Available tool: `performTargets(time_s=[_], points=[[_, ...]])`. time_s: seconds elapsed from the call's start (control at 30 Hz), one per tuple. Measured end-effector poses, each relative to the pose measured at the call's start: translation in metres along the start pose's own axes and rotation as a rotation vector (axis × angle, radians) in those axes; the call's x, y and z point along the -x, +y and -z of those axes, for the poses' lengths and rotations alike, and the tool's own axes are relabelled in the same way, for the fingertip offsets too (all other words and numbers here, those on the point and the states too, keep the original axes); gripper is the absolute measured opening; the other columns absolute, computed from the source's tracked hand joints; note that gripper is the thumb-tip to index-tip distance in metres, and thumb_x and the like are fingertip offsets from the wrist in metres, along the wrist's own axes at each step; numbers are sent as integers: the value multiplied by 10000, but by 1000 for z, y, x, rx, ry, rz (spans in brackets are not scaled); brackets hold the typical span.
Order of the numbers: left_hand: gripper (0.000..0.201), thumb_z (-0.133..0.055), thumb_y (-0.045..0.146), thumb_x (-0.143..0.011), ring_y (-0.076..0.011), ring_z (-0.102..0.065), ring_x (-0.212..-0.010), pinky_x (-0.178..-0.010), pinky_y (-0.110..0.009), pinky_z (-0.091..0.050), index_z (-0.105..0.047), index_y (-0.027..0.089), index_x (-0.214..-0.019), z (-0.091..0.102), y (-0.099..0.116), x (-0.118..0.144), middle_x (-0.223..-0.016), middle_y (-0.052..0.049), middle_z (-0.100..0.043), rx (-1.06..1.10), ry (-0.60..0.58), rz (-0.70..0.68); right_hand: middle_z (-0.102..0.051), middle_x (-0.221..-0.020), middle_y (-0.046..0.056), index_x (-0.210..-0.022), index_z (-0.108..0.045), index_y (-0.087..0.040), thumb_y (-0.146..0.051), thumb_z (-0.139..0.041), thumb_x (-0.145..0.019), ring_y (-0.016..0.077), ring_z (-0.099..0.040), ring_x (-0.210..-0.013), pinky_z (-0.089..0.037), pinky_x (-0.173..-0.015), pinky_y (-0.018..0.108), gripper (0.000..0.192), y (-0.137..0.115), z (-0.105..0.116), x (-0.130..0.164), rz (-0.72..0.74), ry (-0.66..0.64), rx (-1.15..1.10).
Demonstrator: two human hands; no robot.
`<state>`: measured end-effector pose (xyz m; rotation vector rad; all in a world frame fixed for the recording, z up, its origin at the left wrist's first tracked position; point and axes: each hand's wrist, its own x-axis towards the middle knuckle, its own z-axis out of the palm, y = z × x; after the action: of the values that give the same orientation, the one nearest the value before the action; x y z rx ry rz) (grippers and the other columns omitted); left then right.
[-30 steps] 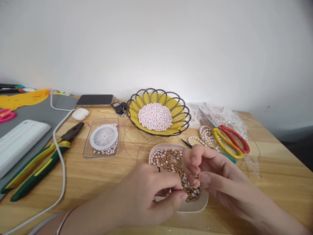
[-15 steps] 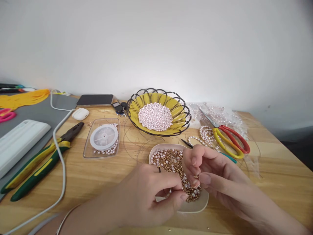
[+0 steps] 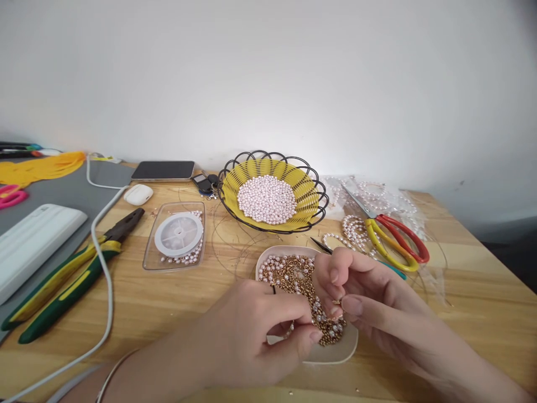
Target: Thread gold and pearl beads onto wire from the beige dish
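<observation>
Both of my hands hover over a shallow pale dish filled with gold and pearl beads. My left hand pinches something small between thumb and forefinger, too small to name, perhaps a bead or thread. My right hand faces it, fingertips closed on a tiny gold piece. The fingertips of the two hands nearly touch above the dish's right half.
A black wire basket with yellow lining holds pale pearls. Red and yellow scissors lie on pearl strands at right. A clear box with a thread spool, green pliers, a white cable, an earbud case and a phone lie left.
</observation>
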<state>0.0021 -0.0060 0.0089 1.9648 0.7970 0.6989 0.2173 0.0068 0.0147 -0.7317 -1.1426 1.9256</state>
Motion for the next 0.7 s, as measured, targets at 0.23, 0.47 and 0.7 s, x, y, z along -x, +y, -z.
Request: performTargets(time_s=[0.23,0.47,0.7], points=[[213,-550,197,-937,-72,-434,-513,-524,-187,-330,-536,178,-725,0,3,1,-600,69,-474,0,1,1,-584,-842,-20,-940,-722,-268,-233,-774,-904,106,-591,-737,-502,-674,204,72,-1,-1,0,-8,-9,-19],[214,-549,215,-940,-79,-423,-507,-515,-196,-325,-537,183,-729,-2,1,1,-590,68,-455,5,-6,4,-591,-838,-16,-927,-722,-260,-241,-779,-903,105,-600,-736,-511,-675,201,65,-2,-1,0,-9,-6,-14],[222,-546,192,-936,-73,-412,-506,-518,-194,-326,-524,182,-715,0,2,0,-594,72,-452,-1,0,-10,-579,-824,-19,-924,-720,-265,-255,-782,-895,108,-586,-710,-518,-650,203,70,-1,0,-2,18,-4,23]])
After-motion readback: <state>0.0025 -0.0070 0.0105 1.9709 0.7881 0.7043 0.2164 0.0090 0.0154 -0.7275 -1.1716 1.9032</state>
